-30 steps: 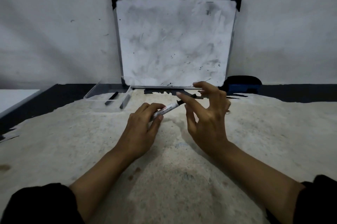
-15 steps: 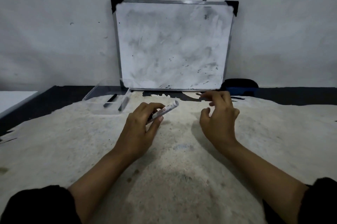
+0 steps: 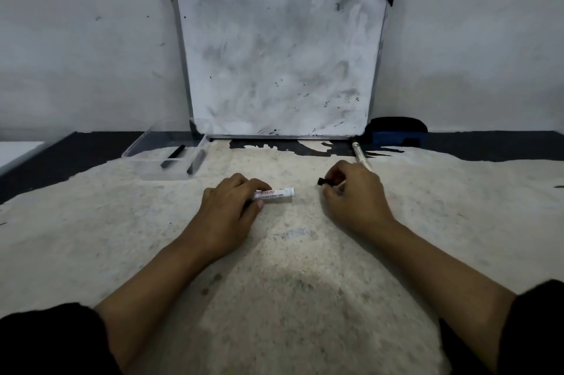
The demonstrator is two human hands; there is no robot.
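- left hand (image 3: 227, 210) is wrapped round the marker (image 3: 276, 194), barrel poking out right of the fingers
- right hand (image 3: 351, 191) pinches the black cap (image 3: 323, 181) just right of it, not touching

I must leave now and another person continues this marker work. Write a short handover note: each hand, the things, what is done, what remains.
Left hand grips the white marker over the table, bare end pointing right.
Right hand pinches a small black piece, apart from that marker.
A second marker lies behind the right hand; the clear tray holds two dark sticks; the smudged whiteboard stands at the back, eraser at its right.
Done: the black piece is off the marker.
Left: probably refit or swap it; which one, I cannot tell.
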